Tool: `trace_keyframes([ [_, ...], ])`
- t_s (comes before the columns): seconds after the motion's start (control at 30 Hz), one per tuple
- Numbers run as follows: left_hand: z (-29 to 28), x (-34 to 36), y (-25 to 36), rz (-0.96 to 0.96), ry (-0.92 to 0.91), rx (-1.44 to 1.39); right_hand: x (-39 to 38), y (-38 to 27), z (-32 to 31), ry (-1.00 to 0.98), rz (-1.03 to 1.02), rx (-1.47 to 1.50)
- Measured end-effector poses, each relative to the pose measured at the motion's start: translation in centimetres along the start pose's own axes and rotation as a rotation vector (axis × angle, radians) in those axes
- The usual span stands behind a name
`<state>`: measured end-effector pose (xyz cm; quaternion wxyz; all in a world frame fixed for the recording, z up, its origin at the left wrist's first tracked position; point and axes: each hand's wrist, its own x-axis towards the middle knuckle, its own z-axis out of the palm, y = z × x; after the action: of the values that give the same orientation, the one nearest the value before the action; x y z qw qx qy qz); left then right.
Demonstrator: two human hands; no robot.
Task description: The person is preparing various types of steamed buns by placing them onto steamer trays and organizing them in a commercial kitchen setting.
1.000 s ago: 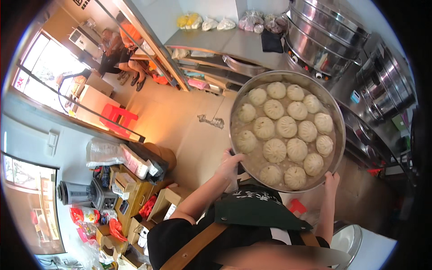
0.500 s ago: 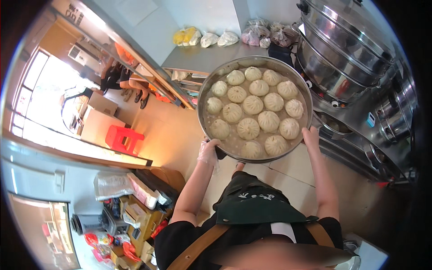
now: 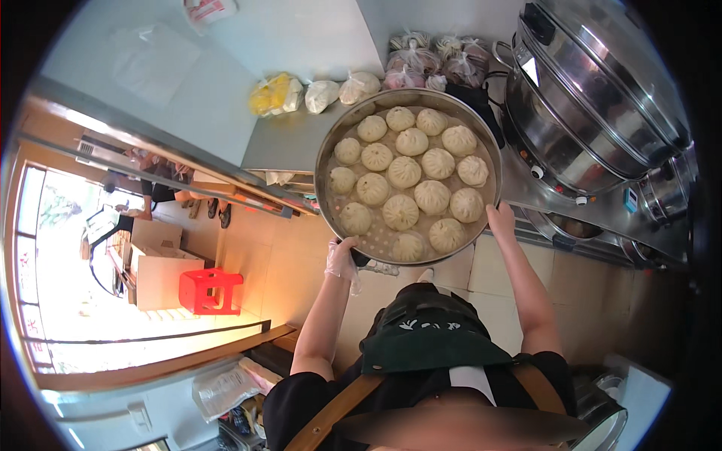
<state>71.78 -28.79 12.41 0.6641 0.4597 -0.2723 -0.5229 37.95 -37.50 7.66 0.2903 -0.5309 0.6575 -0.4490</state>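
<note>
A round metal steamer tray is held up in front of me, and several pleated steamed buns lie spaced out on its perforated base. My left hand, in a clear plastic glove, grips the near left rim beside a dark handle. The near right rim is in my right hand, which looks bare; its fingers under the tray are hidden. Both arms reach forward over my dark green apron.
Tall stacked steamers stand on the metal counter at right. Tied bags line the back counter. A red stool and a cardboard box are beyond the doorway at left. People sit farther back.
My view has turned towards the right, so the doorway and steamers sit differently in it. The tray stays in both hands, a little further left in the picture.
</note>
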Motion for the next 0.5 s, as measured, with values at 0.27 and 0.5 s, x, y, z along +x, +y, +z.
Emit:
trace_keyframes([
  [0.27,-4.6,3.3,-1.7,0.02,-0.072,-0.024,-1.1,-0.5,3.4,0.028,0.025,0.042],
  [0.5,-17.7,14.8,9.6,-0.39,-0.21,-0.012,3.4,-13.1,22.0,-0.221,0.065,-0.184],
])
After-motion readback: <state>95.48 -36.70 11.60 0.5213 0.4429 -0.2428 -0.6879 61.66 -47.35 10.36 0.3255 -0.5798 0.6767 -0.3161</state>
